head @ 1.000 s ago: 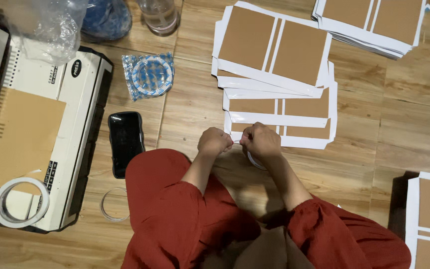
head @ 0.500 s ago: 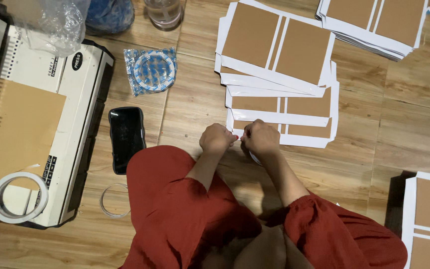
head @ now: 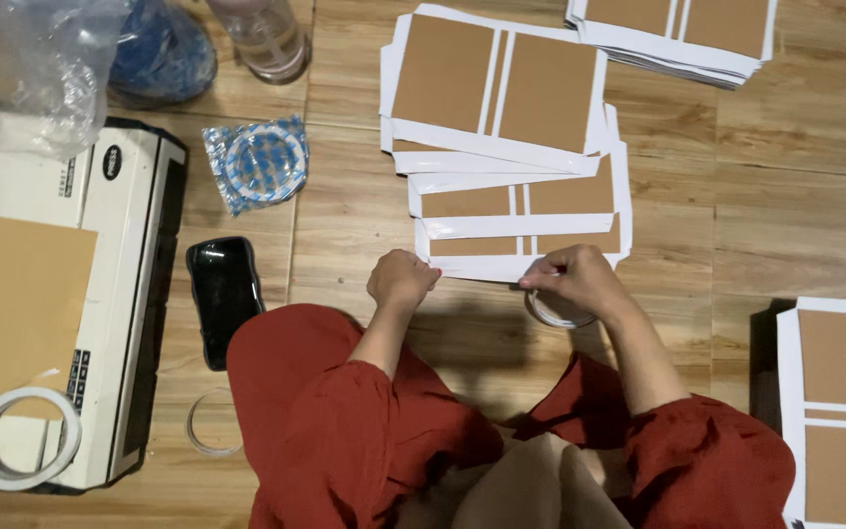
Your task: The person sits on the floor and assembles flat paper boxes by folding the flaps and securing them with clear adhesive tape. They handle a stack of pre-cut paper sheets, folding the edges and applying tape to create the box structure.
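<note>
Brown-and-white card sheets (head: 511, 257) lie fanned on the floor; since a second ago the left hand (head: 401, 279), fisted, has slid left along their near edge, away from the right hand (head: 574, 279) pinching a tape roll (head: 552, 312).

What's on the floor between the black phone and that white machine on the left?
Nothing: in the head view, only a narrow strip of bare wooden floor separates the black phone from the white machine.

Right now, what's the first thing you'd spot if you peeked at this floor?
Probably the fanned stack of white sheets with brown panels in the middle of the wooden floor. Right below it, the left hand and right hand touch the nearest sheet's edge, the right one over a tape roll. A white machine sits at the left.
</note>
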